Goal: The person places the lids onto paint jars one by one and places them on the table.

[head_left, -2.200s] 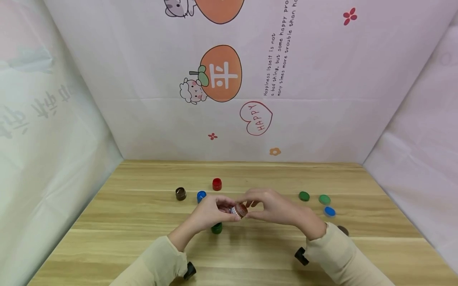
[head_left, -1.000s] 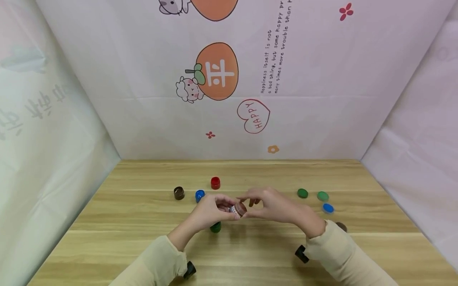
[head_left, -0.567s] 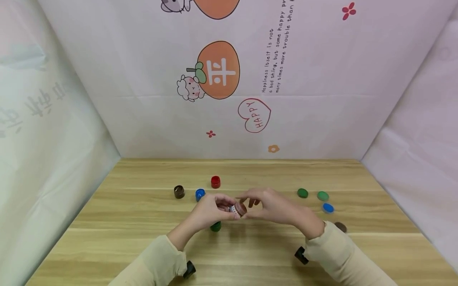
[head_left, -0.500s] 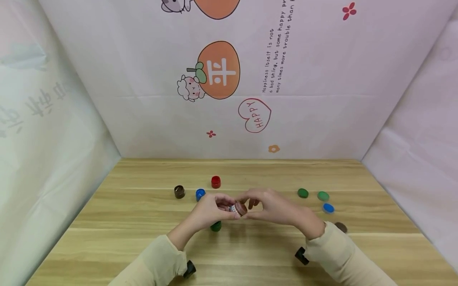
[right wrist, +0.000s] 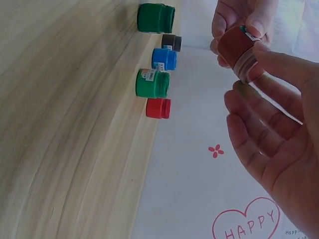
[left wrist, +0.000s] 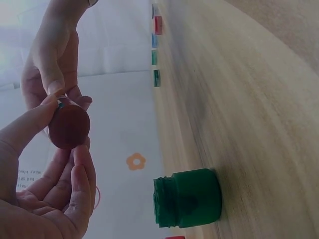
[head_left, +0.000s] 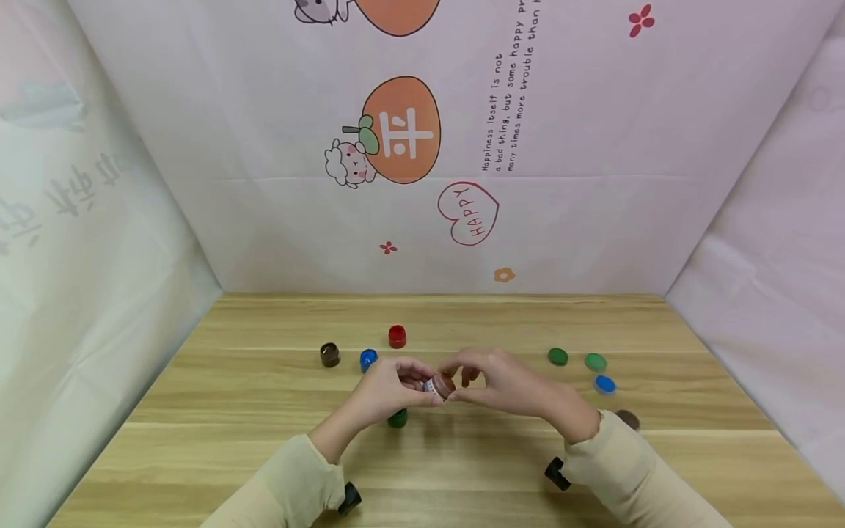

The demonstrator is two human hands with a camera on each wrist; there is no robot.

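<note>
Above the middle of the table, my left hand (head_left: 389, 389) holds a small reddish-brown paint jar (head_left: 441, 386), tilted with its lid end toward the right. In the left wrist view the jar's round brown base (left wrist: 70, 127) faces the camera. My right hand (head_left: 505, 381) pinches the jar's ribbed, see-through lid (right wrist: 245, 64) between thumb and fingertips. Below the left hand stands an uncapped dark green paint jar (head_left: 397, 419). Just behind that hand is a blue paint jar (head_left: 368, 358).
Farther back stand a red jar (head_left: 397, 336) and a dark brown jar (head_left: 330, 355). A lighter green jar (right wrist: 152, 83) shows in the right wrist view. On the right lie loose lids: dark green (head_left: 557, 356), light green (head_left: 595, 361), blue (head_left: 604, 384) and brown (head_left: 628, 419), partly behind the sleeve.
The right fingers have shifted slightly around the lid. Left hand and jar stay in nearly the same place, and the things on the table have not moved.
</note>
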